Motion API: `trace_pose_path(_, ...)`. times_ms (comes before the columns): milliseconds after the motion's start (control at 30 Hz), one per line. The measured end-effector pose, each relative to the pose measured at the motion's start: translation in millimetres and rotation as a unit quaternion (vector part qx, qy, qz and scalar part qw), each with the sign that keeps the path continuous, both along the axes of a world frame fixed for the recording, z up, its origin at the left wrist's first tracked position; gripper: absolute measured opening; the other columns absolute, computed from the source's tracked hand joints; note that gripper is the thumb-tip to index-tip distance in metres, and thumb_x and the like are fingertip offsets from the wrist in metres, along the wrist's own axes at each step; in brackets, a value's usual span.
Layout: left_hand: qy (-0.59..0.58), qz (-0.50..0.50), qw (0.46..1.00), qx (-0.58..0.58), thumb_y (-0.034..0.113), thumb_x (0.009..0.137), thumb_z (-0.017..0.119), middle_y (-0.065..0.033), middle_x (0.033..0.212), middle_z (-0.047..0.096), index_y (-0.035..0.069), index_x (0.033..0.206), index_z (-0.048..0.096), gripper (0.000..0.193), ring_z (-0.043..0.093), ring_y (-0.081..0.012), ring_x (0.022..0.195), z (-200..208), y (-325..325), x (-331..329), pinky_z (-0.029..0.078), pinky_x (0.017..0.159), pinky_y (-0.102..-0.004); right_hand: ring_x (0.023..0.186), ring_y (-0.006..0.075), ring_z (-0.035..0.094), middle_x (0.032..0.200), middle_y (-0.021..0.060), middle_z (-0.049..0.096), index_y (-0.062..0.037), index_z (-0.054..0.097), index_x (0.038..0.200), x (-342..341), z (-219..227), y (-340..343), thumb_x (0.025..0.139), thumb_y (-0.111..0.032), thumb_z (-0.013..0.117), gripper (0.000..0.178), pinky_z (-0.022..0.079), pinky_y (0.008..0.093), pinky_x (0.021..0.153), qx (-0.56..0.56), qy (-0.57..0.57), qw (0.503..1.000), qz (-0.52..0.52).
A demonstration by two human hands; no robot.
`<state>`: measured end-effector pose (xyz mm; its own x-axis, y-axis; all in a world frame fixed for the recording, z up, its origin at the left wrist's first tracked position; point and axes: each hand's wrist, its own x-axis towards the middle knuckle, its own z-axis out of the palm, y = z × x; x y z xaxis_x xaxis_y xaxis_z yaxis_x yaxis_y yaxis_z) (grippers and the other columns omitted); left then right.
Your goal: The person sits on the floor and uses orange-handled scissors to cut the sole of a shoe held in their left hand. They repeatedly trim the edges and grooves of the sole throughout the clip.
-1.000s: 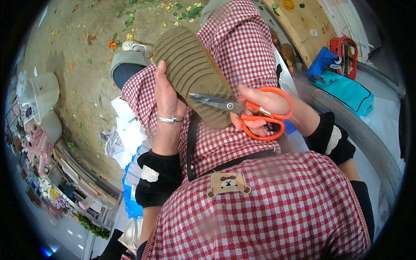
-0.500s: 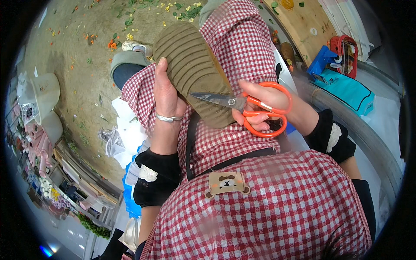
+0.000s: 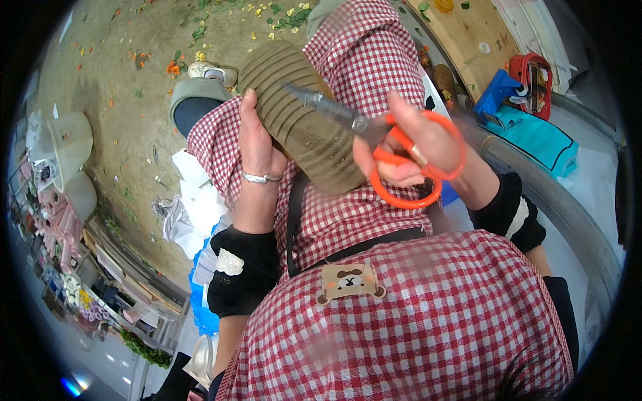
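Note:
A brown shoe [image 3: 304, 123] lies over my lap with its ridged sole turned up; small specks dot the near part of the sole. My left hand [image 3: 259, 147] grips the shoe's left side, thumb upright along the edge and the other fingers hidden beneath. In my right hand [image 3: 408, 144] is a pair of scissors [image 3: 401, 200] with orange handles and dark blades. Their blades look closed and point left across the sole; motion blurs them, so I cannot tell whether the tip touches it. A red checked apron [image 3: 401, 321] covers my lap.
Petals and leaves [image 3: 294, 21] are scattered on the floor ahead. At the right lie a teal bag [image 3: 535, 140], a blue tape dispenser [image 3: 496, 93] and a red basket [image 3: 535, 83], beside a grey metal pipe [image 3: 555, 180]. White buckets [image 3: 70, 144] stand at the left.
The scissors have swung upward, their blade tip now farther up the sole, and my right hand has shifted slightly right. The shoe has barely moved in my left hand.

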<state>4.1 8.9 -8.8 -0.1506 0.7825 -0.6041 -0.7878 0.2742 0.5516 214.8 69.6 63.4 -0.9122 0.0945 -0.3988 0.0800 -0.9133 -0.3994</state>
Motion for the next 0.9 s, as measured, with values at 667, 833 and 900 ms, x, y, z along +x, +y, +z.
trace_pose_path(667, 0.012, -0.007, 1.0, -0.01, 0.041, 0.092, 0.038, -0.013, 0.124, 0.05, 0.002, 0.128, 0.038, 0.053, 0.051, -0.0254, 0.11, 1, 2, 1, 0.042, 0.094, -0.0378, 0.039, 0.0152, 0.045, 0.046, -0.0002, 0.038, 0.0066, 0.053, 0.092, 6, -33, -12, 0.089, -0.061, 0.01, 0.081, 0.041, 0.0249, 0.039, -0.073, -0.021, 0.985, 0.157)
trace_pose_path(833, 0.015, -0.012, 1.0, -0.008, 0.041, 0.092, 0.04, -0.0131, 0.123, 0.05, 0.003, 0.128, 0.038, 0.053, 0.051, -0.0253, 0.11, 6, 3, 3, 0.042, 0.094, -0.038, 0.039, 0.0157, 0.045, 0.045, 0.0001, 0.037, 0.0069, 0.053, 0.091, 11, -42, -9, 0.089, -0.06, 0.01, 0.08, 0.041, 0.0251, 0.04, -0.104, 0.001, 0.986, 0.131)
trace_pose_path(900, 0.002, -0.002, 1.0, -0.007, 0.038, 0.092, 0.04, -0.0137, 0.12, 0.052, 0.001, 0.125, 0.041, 0.05, 0.053, -0.0249, 0.106, 8, 4, 4, 0.043, 0.091, -0.0367, 0.04, 0.0149, 0.045, 0.046, -0.0002, 0.038, 0.006, 0.054, 0.09, 10, -38, -4, 0.09, -0.059, 0.011, 0.078, 0.04, 0.0252, 0.041, -0.099, -0.029, 0.984, 0.147)
